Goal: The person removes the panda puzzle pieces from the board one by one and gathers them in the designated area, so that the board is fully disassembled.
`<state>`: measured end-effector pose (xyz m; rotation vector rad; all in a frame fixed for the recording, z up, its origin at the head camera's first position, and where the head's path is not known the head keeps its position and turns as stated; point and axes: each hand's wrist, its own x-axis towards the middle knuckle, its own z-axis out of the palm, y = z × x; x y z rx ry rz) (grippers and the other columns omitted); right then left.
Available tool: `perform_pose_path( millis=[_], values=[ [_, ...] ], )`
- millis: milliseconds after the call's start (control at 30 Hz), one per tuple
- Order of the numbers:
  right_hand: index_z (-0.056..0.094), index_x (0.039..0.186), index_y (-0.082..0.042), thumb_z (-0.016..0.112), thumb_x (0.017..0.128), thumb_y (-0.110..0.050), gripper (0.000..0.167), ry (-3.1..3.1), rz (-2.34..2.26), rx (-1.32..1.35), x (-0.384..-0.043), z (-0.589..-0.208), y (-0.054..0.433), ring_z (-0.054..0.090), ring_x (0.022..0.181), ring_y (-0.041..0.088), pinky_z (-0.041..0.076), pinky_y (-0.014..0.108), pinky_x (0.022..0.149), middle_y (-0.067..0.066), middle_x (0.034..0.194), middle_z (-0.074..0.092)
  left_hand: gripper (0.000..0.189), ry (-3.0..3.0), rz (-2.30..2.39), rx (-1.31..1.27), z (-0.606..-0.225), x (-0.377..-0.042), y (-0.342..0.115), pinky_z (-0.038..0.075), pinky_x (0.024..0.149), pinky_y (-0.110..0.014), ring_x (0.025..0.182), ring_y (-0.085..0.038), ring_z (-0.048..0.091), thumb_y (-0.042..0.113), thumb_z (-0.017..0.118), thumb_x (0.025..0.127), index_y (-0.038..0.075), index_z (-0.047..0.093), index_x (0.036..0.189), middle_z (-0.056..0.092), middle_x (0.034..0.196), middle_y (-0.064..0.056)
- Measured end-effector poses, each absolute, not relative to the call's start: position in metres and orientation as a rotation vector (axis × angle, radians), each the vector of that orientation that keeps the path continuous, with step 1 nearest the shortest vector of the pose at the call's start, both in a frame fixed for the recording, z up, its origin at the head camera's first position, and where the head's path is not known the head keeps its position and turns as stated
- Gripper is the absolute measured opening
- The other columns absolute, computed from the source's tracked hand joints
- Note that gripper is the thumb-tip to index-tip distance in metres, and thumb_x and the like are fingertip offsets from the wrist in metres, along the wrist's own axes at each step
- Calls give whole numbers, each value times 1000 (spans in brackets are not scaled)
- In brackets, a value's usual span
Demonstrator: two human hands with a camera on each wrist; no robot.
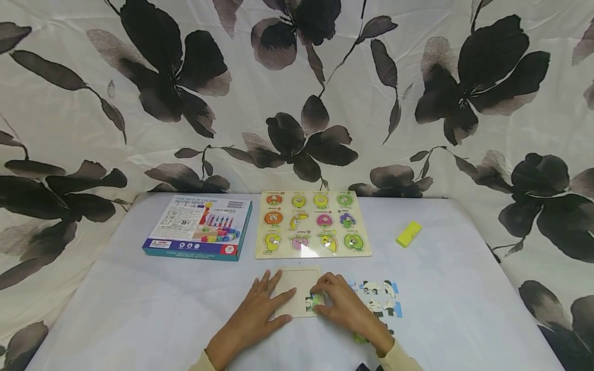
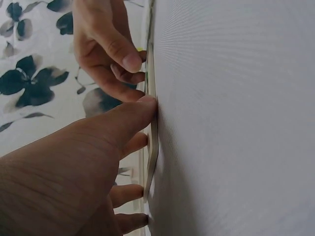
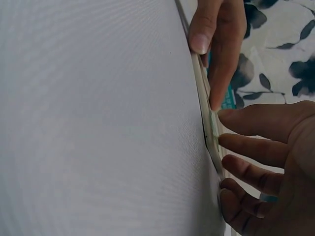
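A pale, shallow wooden puzzle tray (image 1: 298, 278) lies flat on the table in the head view. One green, black and white puzzle piece (image 1: 309, 304) sits in its lower right corner. My left hand (image 1: 260, 309) rests with spread fingers on the tray's left part; in the left wrist view its thumb (image 2: 133, 115) lies on the near edge. My right hand (image 1: 341, 304) pinches the piece between thumb and forefinger, and the fingers partly cover it. Beside that hand lie several loose panda puzzle pieces (image 1: 377, 297), some hidden under the hand and wrist.
Behind the tray lies a fruit-picture board (image 1: 313, 245). To its left is a boxed set of beading blocks (image 1: 185, 224). A yellow-green block (image 1: 408, 234) lies at the right on the white tablecloth (image 1: 464, 288). A floral cloth (image 1: 394, 144) hangs behind the table.
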<state>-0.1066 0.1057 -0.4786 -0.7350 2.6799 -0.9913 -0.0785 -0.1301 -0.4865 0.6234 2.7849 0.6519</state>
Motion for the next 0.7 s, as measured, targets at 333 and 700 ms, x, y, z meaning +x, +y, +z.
perform_pose_path(
  millis=[333,700],
  values=[
    [70,105,-10,72,83,-15,23,2657,-1049,-698,-106,-480,107,48,99,14,48,36,89,-5,106,57,56,2795,671,630,-488,-76,-130,15,113,-61,144,-43,12,47,63,88,27,52,139,23,157,-15],
    [66,107,-11,70,85,-13,23,2584,-1149,-685,-108,-479,108,55,90,14,46,27,78,-4,99,66,55,2792,661,625,-487,-78,-130,14,113,-62,144,-43,11,49,61,89,28,51,140,22,158,-14]
  ],
)
